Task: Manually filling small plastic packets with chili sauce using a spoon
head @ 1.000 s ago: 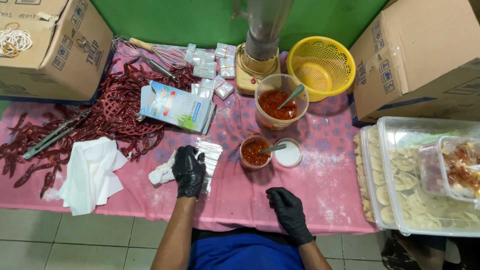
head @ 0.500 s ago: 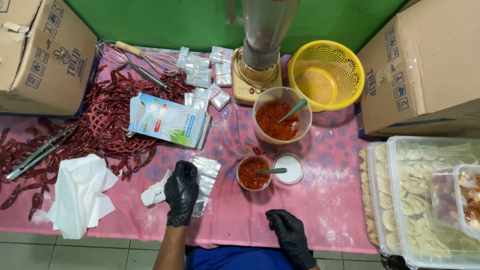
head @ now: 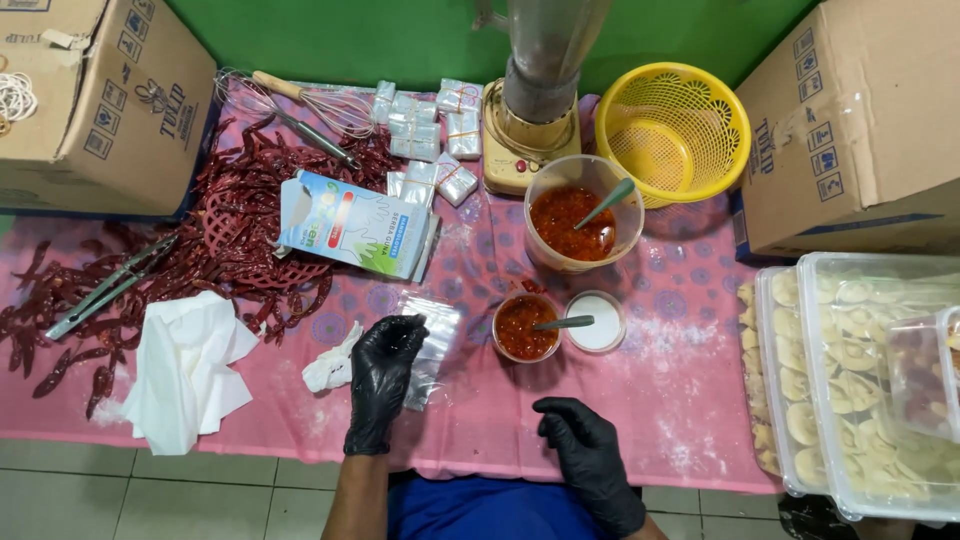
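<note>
Head view: left hand (head: 383,372) pinches clear plastic bags (head: 430,345); right hand (head: 585,455) loosely curled, empty, near table edge; sauce cup (head: 525,327) at 1 o'clock.

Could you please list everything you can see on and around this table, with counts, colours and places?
cardboard boxes: two, brown, far left and far right
dried chillies: many, dark red, spread on the left
tongs: one, metal, among the chillies
whisk: one, metal, at the back
carton: one, white-blue, lying flat
small packets: several, clear, by the blender
blender: one, cream base, back centre
basket: one, yellow
sauce tub: one, red sauce, with spoon
small sauce cup: one, red, spoon across it
lid: one, white
tissue: white, front left
dumpling trays: clear, right
plastic bags: clear, under the left hand
left hand: black glove, on the bags
right hand: black glove, at the table edge, holding nothing
</note>
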